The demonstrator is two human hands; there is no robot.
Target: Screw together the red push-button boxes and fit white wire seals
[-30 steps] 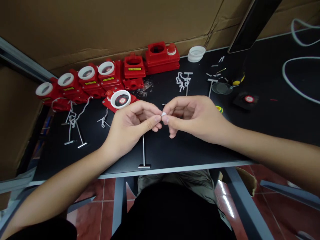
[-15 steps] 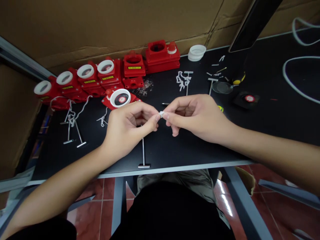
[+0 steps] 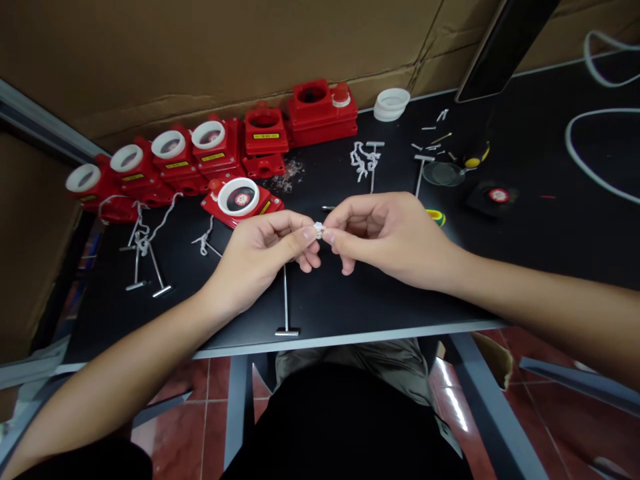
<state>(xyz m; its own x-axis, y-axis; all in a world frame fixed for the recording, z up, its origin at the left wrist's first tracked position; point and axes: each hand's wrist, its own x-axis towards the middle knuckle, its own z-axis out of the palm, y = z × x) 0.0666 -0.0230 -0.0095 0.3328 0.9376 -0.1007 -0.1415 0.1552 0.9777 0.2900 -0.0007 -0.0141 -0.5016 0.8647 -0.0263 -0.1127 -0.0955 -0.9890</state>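
A small bunched white cord (image 3: pixel 319 231) is pinched between the fingertips of both hands above the dark table. My left hand (image 3: pixel 267 257) grips it from the left with thumb and forefinger. From the right, my right hand (image 3: pixel 387 233) pinches it the same way. A metal T-shaped rod (image 3: pixel 287 307) extends from beneath my left hand toward the table's front edge; its upper end is hidden. Just behind my left hand lies a red housing with a white ring (image 3: pixel 239 197). Yellow-green handles (image 3: pixel 437 217) show partly behind my right hand.
Several red housings (image 3: pixel 215 157) line the back left. T-shaped rods with white cord (image 3: pixel 143 243) lie at the left, another corded rod (image 3: pixel 373 163) behind my hands. White rings (image 3: pixel 391 105), a screwdriver (image 3: pixel 477 157) and a black square part (image 3: pixel 495 198) are farther right.
The fingertips have shifted slightly left, and more of the white cord shows between them. My left hand has turned a little, uncovering more of the red housing behind it.
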